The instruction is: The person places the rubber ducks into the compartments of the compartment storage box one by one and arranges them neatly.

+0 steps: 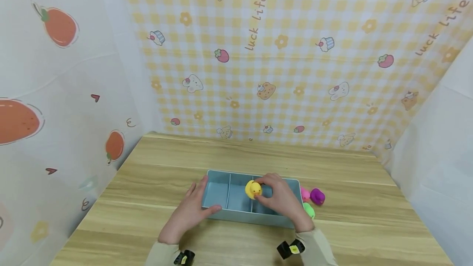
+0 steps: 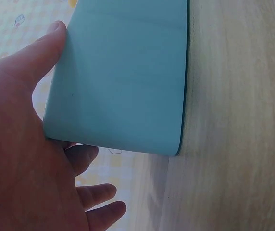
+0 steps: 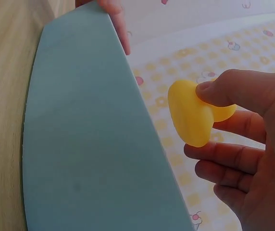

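Observation:
A yellow toy duck (image 1: 253,189) is pinched between the thumb and fingers of my right hand (image 1: 279,196), held over the middle of a blue-grey divided box (image 1: 255,217). In the right wrist view, the duck (image 3: 190,115) shows above the box's rim. At the box's left end, my left hand (image 1: 186,212) is spread, its thumb at the front rim and its other fingers along the left side. The left wrist view shows this thumb (image 2: 51,41) against the box's upper edge, the other fingers loosely extended past the corner.
Just right of the box, on the wooden table (image 1: 148,192), lie a pink toy (image 1: 305,194), a purple toy duck (image 1: 318,196) and a green toy (image 1: 308,210), partly hidden by the box and my right arm. Two dividers split the box into three compartments. Patterned cloth (image 1: 281,69) hangs behind the table.

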A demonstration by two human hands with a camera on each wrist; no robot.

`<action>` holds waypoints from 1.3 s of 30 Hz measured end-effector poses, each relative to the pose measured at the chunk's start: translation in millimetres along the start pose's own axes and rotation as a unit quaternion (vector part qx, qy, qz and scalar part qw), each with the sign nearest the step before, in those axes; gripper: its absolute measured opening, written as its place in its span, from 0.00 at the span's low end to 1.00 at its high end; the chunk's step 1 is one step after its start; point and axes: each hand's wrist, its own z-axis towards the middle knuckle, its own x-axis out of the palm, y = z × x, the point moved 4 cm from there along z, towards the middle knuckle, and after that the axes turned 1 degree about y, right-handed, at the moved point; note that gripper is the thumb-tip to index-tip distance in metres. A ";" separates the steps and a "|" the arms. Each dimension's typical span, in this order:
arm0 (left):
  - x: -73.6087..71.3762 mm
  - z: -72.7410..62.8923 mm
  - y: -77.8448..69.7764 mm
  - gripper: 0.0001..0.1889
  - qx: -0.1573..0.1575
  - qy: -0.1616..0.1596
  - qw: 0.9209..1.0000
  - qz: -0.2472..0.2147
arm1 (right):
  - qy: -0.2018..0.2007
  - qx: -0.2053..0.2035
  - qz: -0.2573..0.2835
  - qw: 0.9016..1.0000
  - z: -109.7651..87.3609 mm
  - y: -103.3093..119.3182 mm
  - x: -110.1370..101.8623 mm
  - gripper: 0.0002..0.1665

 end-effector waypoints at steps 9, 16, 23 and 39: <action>-1.3 -1.0 -0.4 0.52 -0.004 -0.001 1.000 -0.004 | 0.007 0.001 0.018 1.000 8.7 9.6 8.4 0.17; -0.6 -1.3 1.5 0.52 -0.004 -0.001 1.000 -0.007 | 0.025 0.001 0.011 1.000 14.7 17.2 17.2 0.17; -1.3 -0.3 2.0 0.52 -0.001 -0.004 1.000 0.000 | 0.034 -0.007 0.009 0.999 20.7 25.1 23.1 0.17; -0.8 -0.2 2.1 0.52 0.007 -0.005 1.000 0.005 | 0.024 -0.015 0.001 1.000 39.2 39.4 38.8 0.15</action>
